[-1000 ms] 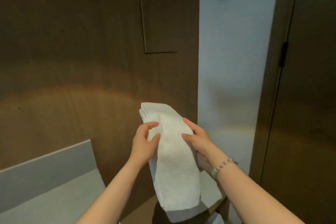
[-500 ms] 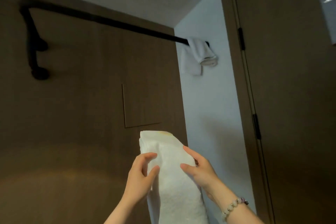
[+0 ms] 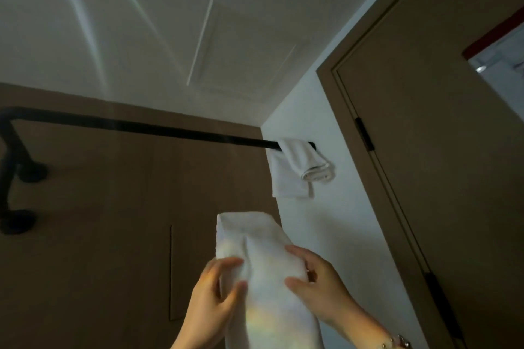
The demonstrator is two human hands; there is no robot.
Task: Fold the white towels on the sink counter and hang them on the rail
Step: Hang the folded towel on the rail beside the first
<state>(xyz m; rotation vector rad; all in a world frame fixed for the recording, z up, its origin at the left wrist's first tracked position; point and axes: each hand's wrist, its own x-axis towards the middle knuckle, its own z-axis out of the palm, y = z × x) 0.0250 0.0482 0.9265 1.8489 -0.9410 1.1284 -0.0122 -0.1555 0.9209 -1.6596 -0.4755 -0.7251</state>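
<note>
The folded white towel [image 3: 255, 246] stands upright between both hands, its top edge now nearer the black rail [image 3: 141, 125] than half a second ago, though still below it. The left hand [image 3: 209, 300] pinches the towel's left edge between thumb and curled fingers; the right hand [image 3: 317, 286] clamps the right edge likewise, a bead bracelet [image 3: 397, 344] at its wrist. The view has tipped upward, so the ceiling [image 3: 170, 22] fills the top half. Another white towel [image 3: 297, 167] hangs over the rail's right end, beside the brown door [image 3: 425, 150]
</note>
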